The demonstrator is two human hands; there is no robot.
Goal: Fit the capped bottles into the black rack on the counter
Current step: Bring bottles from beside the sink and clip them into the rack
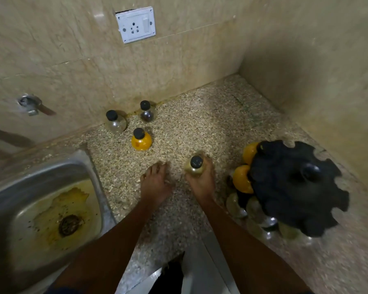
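My right hand (201, 183) grips a clear bottle (194, 167) with a black cap, held upright over the speckled counter (200, 128), just left of the black rack (295, 187). The round rack has notches around its rim; two orange-filled bottles (241, 179) and several clear ones sit in its left and near slots. My left hand (155, 181) rests flat on the counter, fingers spread, holding nothing. Three capped bottles stand near the back wall: an orange one (141, 141), a clear one (115, 123) and a dark-bottomed one (147, 112).
A stained steel sink (89, 166) lies at the left, its rim beside my left forearm. A tap (31, 105) and a white socket plate (136, 24) are on the back wall. A tiled side wall (317, 71) stands close behind the rack.
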